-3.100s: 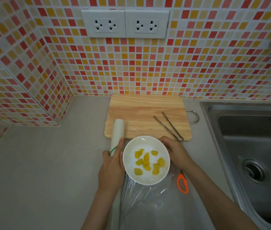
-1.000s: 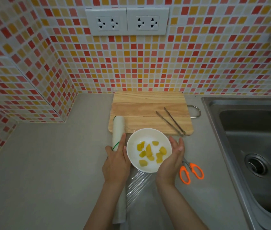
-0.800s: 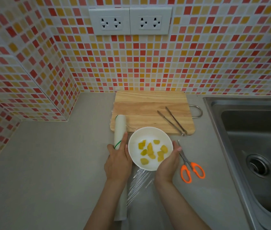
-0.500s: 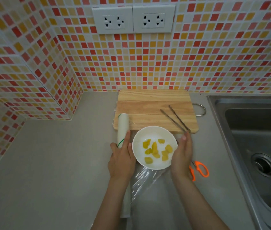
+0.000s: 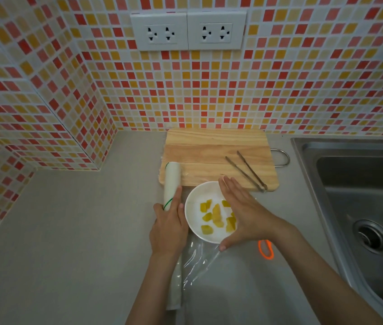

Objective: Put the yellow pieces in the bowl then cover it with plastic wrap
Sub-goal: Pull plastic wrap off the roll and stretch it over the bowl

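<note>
In the white bowl (image 5: 197, 214) lie yellow pieces (image 5: 216, 215).

Glossy crinkled plastic wrap (image 5: 197, 261), matt wooden board (image 5: 209, 151), brushed-metal sink (image 5: 350, 184)

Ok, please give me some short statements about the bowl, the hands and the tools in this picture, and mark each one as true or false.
1. The yellow pieces are in the white bowl. True.
2. The tongs lie in the sink. False: they lie on the wooden cutting board, and the sink holds no tool.
3. The left hand rests on the plastic wrap roll. True.
4. The right hand holds the scissors. False: it is spread flat over the bowl, and the orange scissors lie on the counter.
5. The roll stands upright. False: it lies on its side beside the bowl.
</note>
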A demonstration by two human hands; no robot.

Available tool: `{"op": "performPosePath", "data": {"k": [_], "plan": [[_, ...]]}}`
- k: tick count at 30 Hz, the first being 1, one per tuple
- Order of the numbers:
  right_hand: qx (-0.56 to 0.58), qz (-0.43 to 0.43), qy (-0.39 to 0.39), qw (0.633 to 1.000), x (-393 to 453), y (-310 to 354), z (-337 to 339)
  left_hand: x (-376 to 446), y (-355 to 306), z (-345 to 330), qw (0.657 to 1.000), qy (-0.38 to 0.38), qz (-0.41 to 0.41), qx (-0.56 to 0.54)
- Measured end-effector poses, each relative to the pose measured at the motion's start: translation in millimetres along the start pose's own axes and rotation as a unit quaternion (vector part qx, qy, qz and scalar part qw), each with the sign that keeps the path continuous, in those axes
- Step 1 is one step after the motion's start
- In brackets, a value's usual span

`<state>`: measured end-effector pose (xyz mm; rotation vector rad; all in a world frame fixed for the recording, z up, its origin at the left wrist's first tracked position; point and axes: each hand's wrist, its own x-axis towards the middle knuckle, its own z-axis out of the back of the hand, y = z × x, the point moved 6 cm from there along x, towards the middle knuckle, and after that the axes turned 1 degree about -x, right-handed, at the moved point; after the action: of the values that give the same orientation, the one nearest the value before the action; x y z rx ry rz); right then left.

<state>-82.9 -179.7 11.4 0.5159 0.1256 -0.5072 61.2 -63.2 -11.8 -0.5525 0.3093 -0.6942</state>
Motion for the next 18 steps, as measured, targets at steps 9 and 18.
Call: {"op": "performPosePath", "data": {"k": [9, 18], "plan": [[-0.013, -0.02, 0.014, 1.0, 0, -1, -1, 7, 11, -2, 0.981, 0.095, -0.013, -0.169], [-0.033, -0.025, 0.022, 0.999, 1, 2, -1, 14, 39, 17, 0.928, 0.125, 0.013, -0.351]]}}
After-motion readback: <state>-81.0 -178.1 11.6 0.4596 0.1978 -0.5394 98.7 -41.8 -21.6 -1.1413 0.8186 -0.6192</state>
